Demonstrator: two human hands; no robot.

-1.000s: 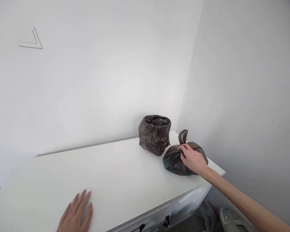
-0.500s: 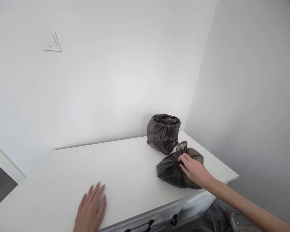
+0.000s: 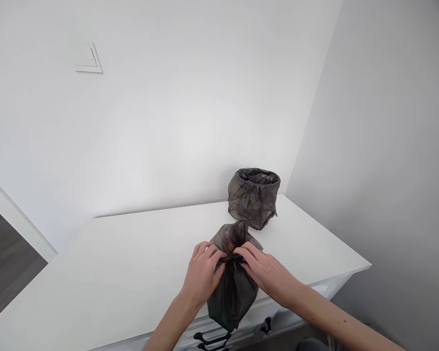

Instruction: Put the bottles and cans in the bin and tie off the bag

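Observation:
A black plastic bag, gathered at its neck, lies at the front edge of the white dresser top, its lower end hanging over the edge. My left hand grips the bag's gathered neck from the left, fingers curled. From the right, my right hand pinches the same neck, close to the left fingertips. A loop of thin plastic stands up beyond the fingers, and something orange shows faintly through it. What else the bag contains cannot be made out.
Behind the bag, a second black plastic bag stands upright with its mouth open and rim folded over. The white dresser top meets the wall at the back. Black drawer handles stick out from its front. A light switch is on the wall.
My left hand has come off the dresser top and taken hold of the bag's neck. The bag has moved left and nearer, turned, in my right hand's grip.

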